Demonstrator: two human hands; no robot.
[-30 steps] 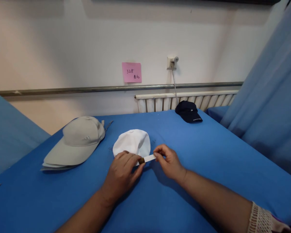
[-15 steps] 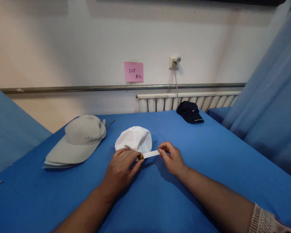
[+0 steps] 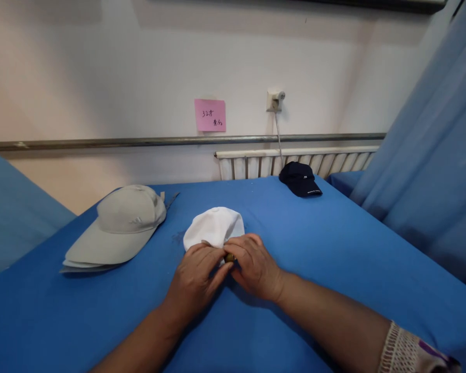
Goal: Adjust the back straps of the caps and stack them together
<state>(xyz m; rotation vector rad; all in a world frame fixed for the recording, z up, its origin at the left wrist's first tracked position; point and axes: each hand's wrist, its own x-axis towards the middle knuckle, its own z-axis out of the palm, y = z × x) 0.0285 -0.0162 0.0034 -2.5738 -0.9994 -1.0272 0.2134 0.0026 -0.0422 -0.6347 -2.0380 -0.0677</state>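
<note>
The white cap (image 3: 213,228) is lying mid-worktop (image 3: 314,248). The left hand (image 3: 197,269) is pinching a brass-coloured fitting (image 3: 229,257) at its near edge; the right hand (image 3: 256,265) is resting curled alongside, its grip hidden from me. Firm left fingertips should be keeping the fitting from twisting.

The middle cap (image 3: 213,225) lies at the centre of the surface (image 3: 334,248); the left hand (image 3: 200,269) is over its near side, with a small piece (image 3: 229,257) in its grip; the right hand (image 3: 256,267) is just right of that piece; the cap stack (image 3: 116,228) lies near the left edge; the far cap (image 3: 300,180) sits near the far right corner; behind the far edge is a radiator (image 3: 252,167), with a rail (image 3: 159,141) above; higher on the wall (image 3: 101,77), a note (image 3: 210,115) is left of a socket (image 3: 270,103); the left curtain (image 3: 19,212) and right curtain (image 3: 431,171) flank the surface.
</note>
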